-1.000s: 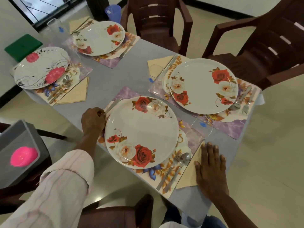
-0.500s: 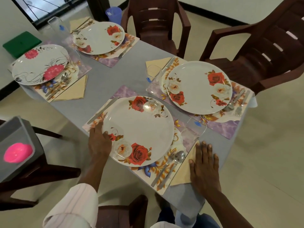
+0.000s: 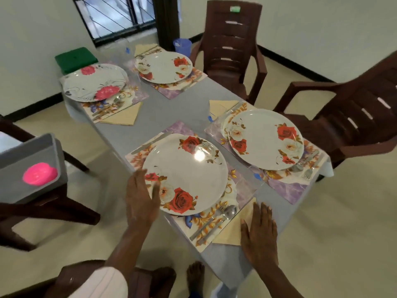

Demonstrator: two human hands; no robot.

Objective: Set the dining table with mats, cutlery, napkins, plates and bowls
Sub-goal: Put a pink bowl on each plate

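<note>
Resting flat with fingers straight, the right hand (image 3: 260, 235) presses the napkin (image 3: 232, 231); the left hand (image 3: 140, 198), blurred, fingers extended, touches the plate (image 3: 184, 175) rim.

I see a grey rectangular table (image 3: 171, 110). Four floral purple-edged placemats (image 3: 287, 188) lie on it, two near and two far. Folded beige napkins (image 3: 124, 115) lie beside them.

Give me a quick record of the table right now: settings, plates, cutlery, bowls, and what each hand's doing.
Place settings: four, on the grey table
Plates: one per setting; nearest plate has red roses
Nearest cutlery: knife left of plate, spoon right
Bowls: none in view
Left hand: at the nearest plate's left rim, blurred
Right hand: flat on the napkin
</note>
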